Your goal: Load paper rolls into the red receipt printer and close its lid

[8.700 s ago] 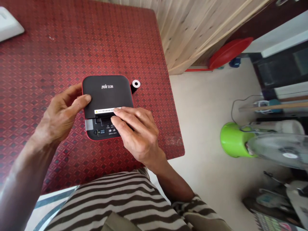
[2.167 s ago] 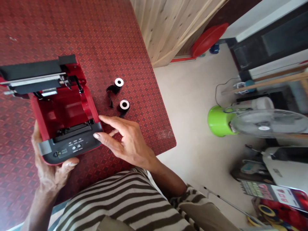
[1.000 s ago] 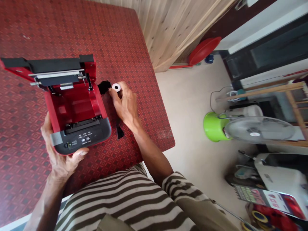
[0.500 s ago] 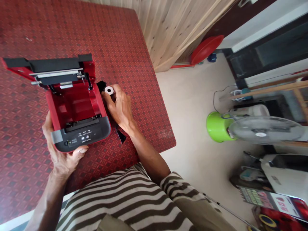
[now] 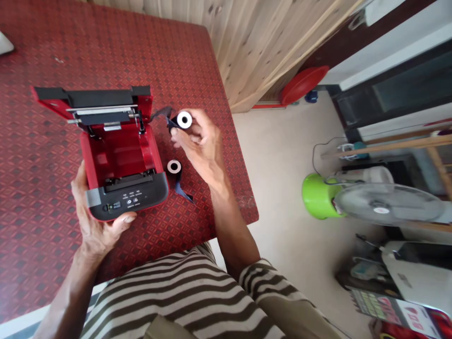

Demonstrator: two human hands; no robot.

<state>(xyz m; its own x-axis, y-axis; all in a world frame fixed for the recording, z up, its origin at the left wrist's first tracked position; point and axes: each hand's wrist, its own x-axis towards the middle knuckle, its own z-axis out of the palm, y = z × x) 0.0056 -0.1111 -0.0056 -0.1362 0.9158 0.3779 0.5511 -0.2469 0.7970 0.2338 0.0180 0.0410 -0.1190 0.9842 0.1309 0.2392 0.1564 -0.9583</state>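
A red and black label printer (image 5: 123, 150) stands on the red patterned table with its lid raised and its red inner bay showing. My left hand (image 5: 97, 228) grips its front left corner, the thumb along the front edge. Between the thumb and fingers of my right hand (image 5: 205, 146) is a black ribbon roll (image 5: 184, 120) with a white core end, held just right of the printer. A loose strip of ribbon trails from it toward the lid hinge. A second ribbon roll (image 5: 174, 167) stands on the table beside the printer, its dark tail stretching toward me.
The table (image 5: 233, 165) ends at a right edge. Wooden panelling (image 5: 247, 42) rises beyond its far side. On the floor to the right are a green bucket (image 5: 318, 195), a fan (image 5: 384, 200) and a red basin (image 5: 303, 84). A white object (image 5: 4, 44) lies at the far left.
My right hand has moved right and slightly away from me with one ribbon roll, uncovering the second roll. The printer and my left hand appear slightly further right in view.
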